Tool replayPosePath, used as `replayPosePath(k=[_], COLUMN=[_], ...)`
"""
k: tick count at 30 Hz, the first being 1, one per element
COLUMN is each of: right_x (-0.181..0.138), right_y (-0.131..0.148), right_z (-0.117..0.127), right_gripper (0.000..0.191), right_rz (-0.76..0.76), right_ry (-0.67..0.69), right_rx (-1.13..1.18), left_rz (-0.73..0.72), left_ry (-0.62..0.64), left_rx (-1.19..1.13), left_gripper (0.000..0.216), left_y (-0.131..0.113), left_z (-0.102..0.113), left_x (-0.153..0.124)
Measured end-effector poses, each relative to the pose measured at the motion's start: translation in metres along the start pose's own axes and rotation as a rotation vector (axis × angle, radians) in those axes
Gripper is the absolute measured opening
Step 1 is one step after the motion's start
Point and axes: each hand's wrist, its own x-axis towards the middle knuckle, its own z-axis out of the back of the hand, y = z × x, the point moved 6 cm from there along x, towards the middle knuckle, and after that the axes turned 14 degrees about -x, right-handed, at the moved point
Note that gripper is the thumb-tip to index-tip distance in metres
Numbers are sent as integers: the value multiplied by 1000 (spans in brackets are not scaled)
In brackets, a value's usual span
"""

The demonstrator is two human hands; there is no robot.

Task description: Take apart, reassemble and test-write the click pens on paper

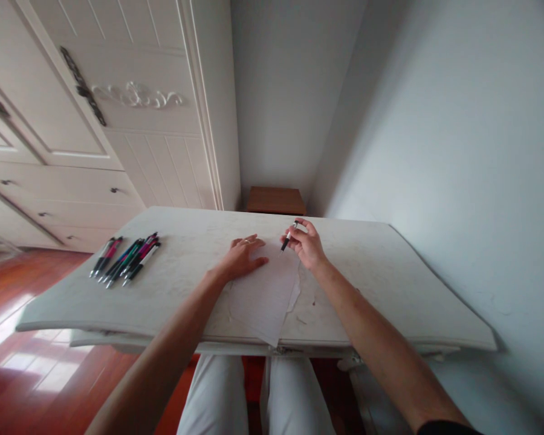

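Pale trousers [294, 396], black sleeve [446, 428], apparently a ring [246, 241].

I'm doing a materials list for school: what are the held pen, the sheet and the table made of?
The pen in the right hand: probably plastic, judging by its smooth black-and-white body.
The sheet: most likely paper, matte, thin and flat, with a ragged edge.
The table: perhaps painted wood, dull white with smudges, though another coated board is possible.

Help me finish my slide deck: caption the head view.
Left hand resting on paper, right hand holding a pen over it, more pens at left on the white table.
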Motion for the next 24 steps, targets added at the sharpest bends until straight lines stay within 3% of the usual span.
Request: replayPosePath(k=[8,14,24], right_x=[4,5,-4], right_y=[-13,-14,4], right_z=[8,12,-1], right_gripper=[52,51,57], right_rz=[-134,-136,66], right_ry=[-49,-80,17], right_rx=[-63,-78,-69], left_rz=[14,93,140], left_ry=[27,-75,-136], left_rx=[17,100,121], left_gripper=[41,42,46], left_y=[0,1,-11], left_z=[-1,1,0], left_x=[-1,-2,-3])
